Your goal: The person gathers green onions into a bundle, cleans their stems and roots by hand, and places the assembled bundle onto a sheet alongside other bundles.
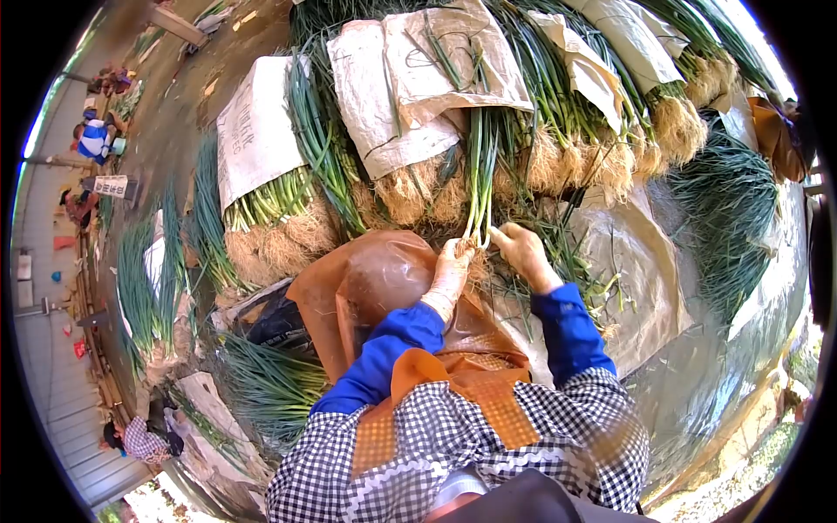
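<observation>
A small bunch of green onions [479, 187] stands upright in front of me, leaves pointing away, white stalks and tan roots toward me. My left hand [451, 273] is closed around its root end, over the orange-brown plastic apron [384, 270] on my lap. Just to the right, my right hand [524, 253] is closed, thumb and fingertips pinched at the edge of the same white stalks. Beyond both hands, thick bundles of green onions with bushy roots [606, 166] lie in a row, partly covered by pale woven sacks [458, 65].
Loose trimmed leaves [571, 253] and a crumpled beige sack [649, 270] lie right of my hands. More green onions are heaped at the far right [728, 209] and lower left [270, 383]. Co-workers sit at the left, one in a checked top [146, 440].
</observation>
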